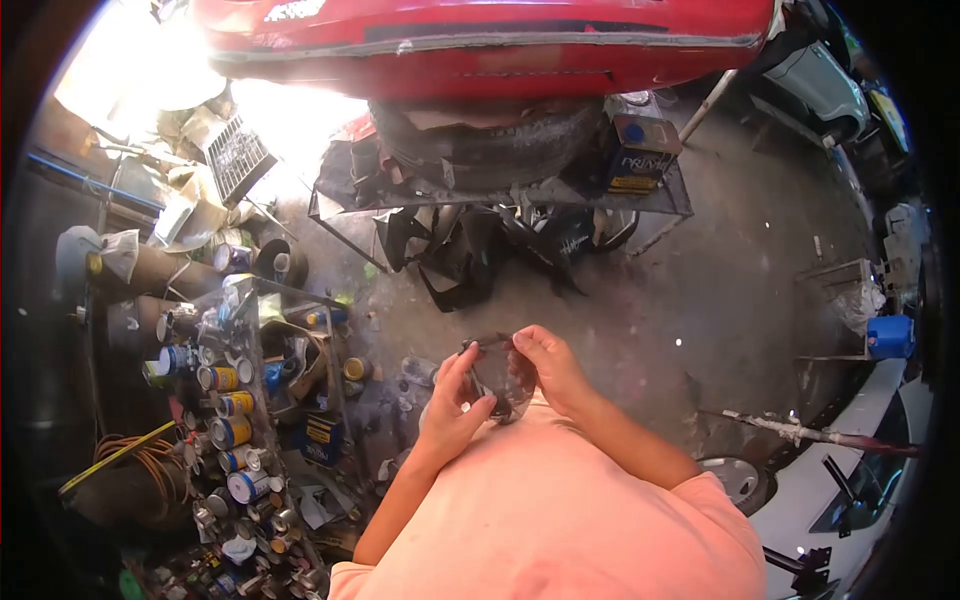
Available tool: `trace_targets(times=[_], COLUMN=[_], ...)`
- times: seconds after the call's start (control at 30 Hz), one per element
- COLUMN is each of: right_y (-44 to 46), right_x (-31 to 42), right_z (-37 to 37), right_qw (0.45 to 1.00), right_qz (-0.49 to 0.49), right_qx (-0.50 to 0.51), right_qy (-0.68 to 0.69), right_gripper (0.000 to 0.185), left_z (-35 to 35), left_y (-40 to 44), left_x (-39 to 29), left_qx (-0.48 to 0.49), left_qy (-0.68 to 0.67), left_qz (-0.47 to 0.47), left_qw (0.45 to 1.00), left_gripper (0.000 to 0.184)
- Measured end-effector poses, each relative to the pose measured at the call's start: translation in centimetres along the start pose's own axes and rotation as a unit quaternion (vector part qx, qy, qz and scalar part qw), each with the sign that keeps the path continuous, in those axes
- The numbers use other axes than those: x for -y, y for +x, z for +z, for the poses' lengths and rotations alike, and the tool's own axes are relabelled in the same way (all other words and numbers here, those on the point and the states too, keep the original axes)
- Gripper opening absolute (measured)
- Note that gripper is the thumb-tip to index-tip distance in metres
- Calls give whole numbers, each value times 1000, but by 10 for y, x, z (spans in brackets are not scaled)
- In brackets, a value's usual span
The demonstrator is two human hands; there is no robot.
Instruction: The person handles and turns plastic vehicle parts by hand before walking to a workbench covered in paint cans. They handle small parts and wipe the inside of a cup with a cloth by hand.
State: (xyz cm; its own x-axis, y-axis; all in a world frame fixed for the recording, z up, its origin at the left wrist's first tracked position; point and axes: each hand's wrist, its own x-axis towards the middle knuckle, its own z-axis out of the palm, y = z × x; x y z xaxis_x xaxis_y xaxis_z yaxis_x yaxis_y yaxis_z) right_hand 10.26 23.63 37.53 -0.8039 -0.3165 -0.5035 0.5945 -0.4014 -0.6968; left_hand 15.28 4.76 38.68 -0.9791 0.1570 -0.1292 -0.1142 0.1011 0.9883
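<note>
In front of my chest I hold a see-through, thin-walled thing with a dark upper edge (492,378); its exact kind I cannot make out. My left hand (455,405) grips its left side, thumb low and fingertips at the top edge. At the upper right edge, my right hand (550,368) pinches it between thumb and fingers. Parts of the thing are hidden behind the fingers and against the pale shirt (550,500).
A red car bumper (480,55) rests over a metal-framed stand (500,203), beside a can marked PRIM (643,155). Dark plastic parts (465,255) lie underneath. On my left, a rack holds several paint cans (230,432). A blue container (890,337) stands right.
</note>
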Motion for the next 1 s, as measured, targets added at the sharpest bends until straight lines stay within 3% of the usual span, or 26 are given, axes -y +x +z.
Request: trace_targets(times=[0.13, 0.23, 0.33, 0.47, 0.73, 0.77, 0.87, 0.93, 1.0], right_y=[15, 40, 78, 140, 317, 340, 410, 451, 490], right_x=[17, 16, 9, 10, 23, 23, 18, 20, 18], right_z=[10, 24, 38, 76, 145, 151, 157, 161, 161], right_qw=[1000, 998, 988, 975, 971, 971, 962, 960, 928], right_qz=[12, -6, -11, 24, -46, -69, -135, -153, -193], right_qx=[15, 55, 138, 149, 35, 12, -50, -100, -157], right_qy=[18, 27, -68, -165, -232, -230, -233, -211, -277], right_gripper=[15, 12, 12, 18, 21, 22, 24, 26, 30], left_z=[-16, -41, -78, -138, -275, -288, -326, -336, -340], left_y=[15, 29, 51, 102, 262, 284, 360, 401, 434], left_x=[0, 2, 15, 43, 55, 51, 71, 78, 86], left_qx=[-44, -89, -114, -123, -24, -17, 47, 43, 21], left_qy=[62, 29, 33, 65, 81, 90, 232, 232, 244], left_qz=[17, 34, 31, 50, 58, 54, 131, 112, 90], left_qw=[997, 995, 992, 989, 995, 994, 963, 965, 965], left_gripper=[78, 78, 79, 78, 69, 58, 48, 43, 45])
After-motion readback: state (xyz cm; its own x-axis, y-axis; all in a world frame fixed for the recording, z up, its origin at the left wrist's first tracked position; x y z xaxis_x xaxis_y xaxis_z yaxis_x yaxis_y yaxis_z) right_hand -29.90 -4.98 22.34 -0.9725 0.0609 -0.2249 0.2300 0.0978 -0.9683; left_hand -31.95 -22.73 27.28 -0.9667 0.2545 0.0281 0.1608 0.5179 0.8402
